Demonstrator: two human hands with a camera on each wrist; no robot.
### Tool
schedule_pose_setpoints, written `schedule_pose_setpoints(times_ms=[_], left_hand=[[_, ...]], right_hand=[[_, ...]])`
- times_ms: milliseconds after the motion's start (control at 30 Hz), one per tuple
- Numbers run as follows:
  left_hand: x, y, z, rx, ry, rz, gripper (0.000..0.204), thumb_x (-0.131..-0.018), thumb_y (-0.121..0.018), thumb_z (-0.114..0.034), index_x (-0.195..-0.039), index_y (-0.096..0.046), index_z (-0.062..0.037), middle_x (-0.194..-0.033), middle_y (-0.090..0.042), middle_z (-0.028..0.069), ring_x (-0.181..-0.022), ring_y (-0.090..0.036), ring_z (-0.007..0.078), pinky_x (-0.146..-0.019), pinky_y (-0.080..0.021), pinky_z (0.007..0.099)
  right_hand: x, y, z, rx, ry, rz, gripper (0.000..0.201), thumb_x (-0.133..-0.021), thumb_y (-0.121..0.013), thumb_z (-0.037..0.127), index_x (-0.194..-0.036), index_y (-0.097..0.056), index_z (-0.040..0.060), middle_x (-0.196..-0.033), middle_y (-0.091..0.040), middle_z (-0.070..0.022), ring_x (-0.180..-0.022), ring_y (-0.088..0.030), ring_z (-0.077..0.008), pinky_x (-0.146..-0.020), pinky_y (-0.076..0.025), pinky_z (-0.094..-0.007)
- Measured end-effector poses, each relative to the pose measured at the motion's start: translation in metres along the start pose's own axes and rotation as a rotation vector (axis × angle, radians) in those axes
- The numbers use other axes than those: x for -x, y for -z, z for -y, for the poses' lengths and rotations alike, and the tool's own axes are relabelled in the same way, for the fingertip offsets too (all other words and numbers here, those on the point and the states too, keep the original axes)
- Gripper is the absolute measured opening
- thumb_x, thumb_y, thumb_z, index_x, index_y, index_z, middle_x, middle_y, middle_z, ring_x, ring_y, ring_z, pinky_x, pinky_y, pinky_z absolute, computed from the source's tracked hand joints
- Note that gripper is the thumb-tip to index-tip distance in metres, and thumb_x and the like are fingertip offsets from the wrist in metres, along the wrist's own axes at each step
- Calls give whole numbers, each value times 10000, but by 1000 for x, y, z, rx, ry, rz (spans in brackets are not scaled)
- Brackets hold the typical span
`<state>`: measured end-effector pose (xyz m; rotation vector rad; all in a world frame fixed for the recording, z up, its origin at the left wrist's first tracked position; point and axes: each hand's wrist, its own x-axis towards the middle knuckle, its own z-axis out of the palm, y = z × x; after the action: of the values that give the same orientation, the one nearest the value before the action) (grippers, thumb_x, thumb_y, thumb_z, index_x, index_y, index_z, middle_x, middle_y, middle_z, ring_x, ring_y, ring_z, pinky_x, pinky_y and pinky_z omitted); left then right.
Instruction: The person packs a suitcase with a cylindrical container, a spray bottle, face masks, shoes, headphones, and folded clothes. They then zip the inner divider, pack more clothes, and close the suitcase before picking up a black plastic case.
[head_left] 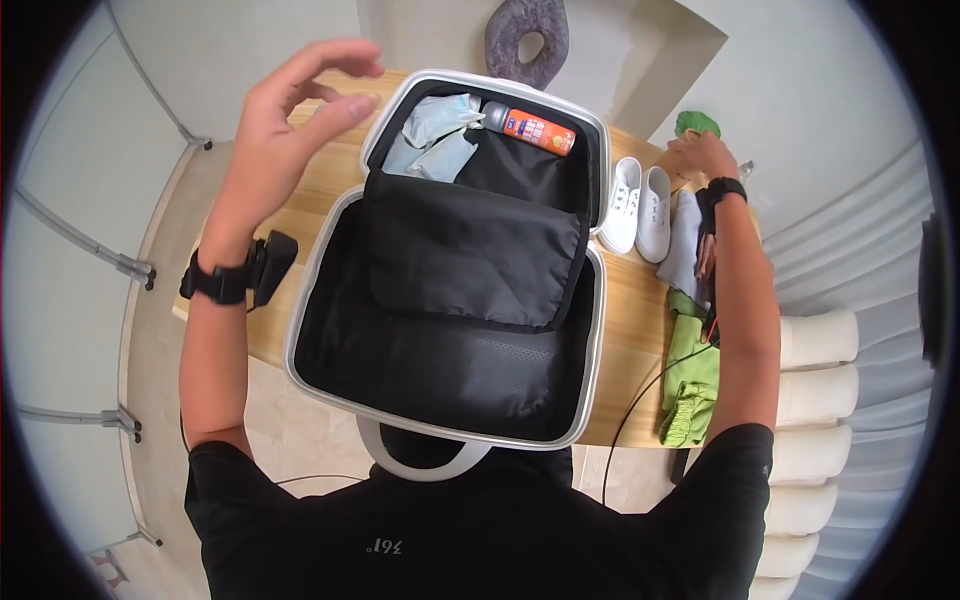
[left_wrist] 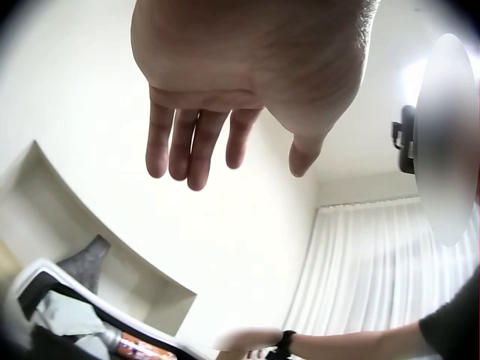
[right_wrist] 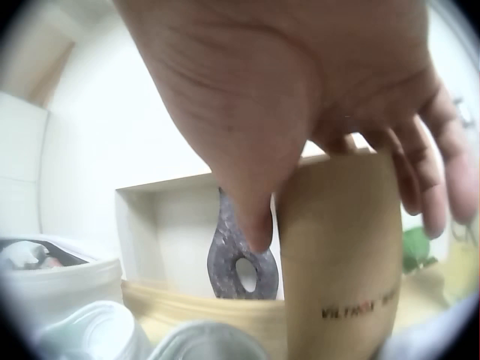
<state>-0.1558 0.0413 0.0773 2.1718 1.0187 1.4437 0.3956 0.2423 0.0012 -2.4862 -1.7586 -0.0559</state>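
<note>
My left hand (head_left: 290, 130) is raised over the table to the left of the suitcase (head_left: 296, 330), fingers loosely bent and holding nothing. In the left wrist view its fingers hang apart. My right hand (head_left: 706, 155) reaches to the far right of the table. There, the right wrist view shows a tan cylinder (right_wrist: 341, 255) with dark lettering under the palm. The thumb is on its left side and the spread fingers on its right. Inside the open suitcase's far half lie pale blue packets (head_left: 440, 125) and an orange bottle (head_left: 540, 131) with a grey cap.
White shoes (head_left: 622, 205) stand right of the suitcase. Grey cloth (head_left: 685, 235) and green clothing (head_left: 690, 375) lie beneath the right forearm. A green plant-like item (head_left: 698, 122) is beyond the right hand. A grey ring-shaped sculpture (head_left: 500, 45) stands behind the suitcase. A black cable (head_left: 640, 395) crosses the table.
</note>
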Motion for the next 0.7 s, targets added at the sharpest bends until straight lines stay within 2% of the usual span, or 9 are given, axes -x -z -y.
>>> schedule_pose_setpoints(times_ms=[33,100,133,200,267,333,367,567,700], left_hand=[[3,4,20,0,7,0,356,-928,-727,-229,-1238,-693,-56,-1097,-735,77,-1089,-650,169,-891,-476,313],[7,13,62,43,308,85,336,-1009,-595,-289,-1201,-695,-32,-1032,-740,92,-989,-686,168,-815,-496,301],[9,15,80,41,312,84,336,-1009,-595,-289,-1201,-695,-32,-1032,-740,92,-989,-686,168,-815,-496,301],[15,16,110,180,461,70,375,-1043,-552,-350,-1147,-700,-22,-934,-740,79,-862,-683,148,-746,-506,298],[23,14,135,175,502,47,391,-1047,-544,-365,-1135,-697,-15,-931,-739,85,-837,-678,142,-728,-510,290],[28,9,155,174,536,23,409,-1050,-537,-379,-1123,-694,-9,-928,-737,90,-811,-673,135,-711,-515,281],[32,8,164,220,559,-15,416,-1039,-561,-395,-1097,-700,-8,-907,-738,90,-787,-674,133,-690,-509,272],[45,9,183,302,607,-136,409,-1049,-546,-377,-1098,-690,3,-898,-736,98,-751,-673,130,-674,-513,266],[48,10,192,237,595,-139,372,-1039,-567,-352,-1062,-706,-9,-867,-734,80,-727,-662,121,-659,-500,258]], right_hand=[[8,4,5,2,3,6,691,-748,-796,538,-1182,-698,9,-1120,-748,-198,-1068,-717,-337,-905,-563,-428],[38,22,36,178,188,-423,545,-840,-748,448,-1158,-709,8,-1067,-749,-217,-1013,-722,-348,-886,-563,-432],[46,29,55,177,192,-421,545,-840,-748,448,-1158,-709,8,-1067,-749,-217,-1013,-722,-348,-886,-563,-432],[63,34,98,-215,532,-365,405,-881,-711,337,-1103,-724,-1,-1034,-741,-233,-978,-718,-357,-881,-560,-445],[76,20,141,-396,764,-85,343,-859,-703,270,-1053,-735,-11,-1015,-735,-237,-951,-719,-362,-874,-558,-451],[86,-8,175,-383,938,-61,289,-843,-675,215,-1019,-748,-2,-980,-741,-221,-918,-721,-385,-859,-558,-451],[103,-4,192,-267,856,67,275,-879,-664,163,-1087,-726,-8,-976,-740,-211,-919,-717,-361,-857,-553,-434],[94,-45,222,-80,803,5,350,-807,-766,265,-1052,-734,17,-988,-739,-208,-944,-714,-386,-885,-563,-464],[96,-54,228,-23,871,-225,486,-738,-827,308,-1095,-695,6,-997,-732,-215,-946,-713,-388,-883,-562,-461]])
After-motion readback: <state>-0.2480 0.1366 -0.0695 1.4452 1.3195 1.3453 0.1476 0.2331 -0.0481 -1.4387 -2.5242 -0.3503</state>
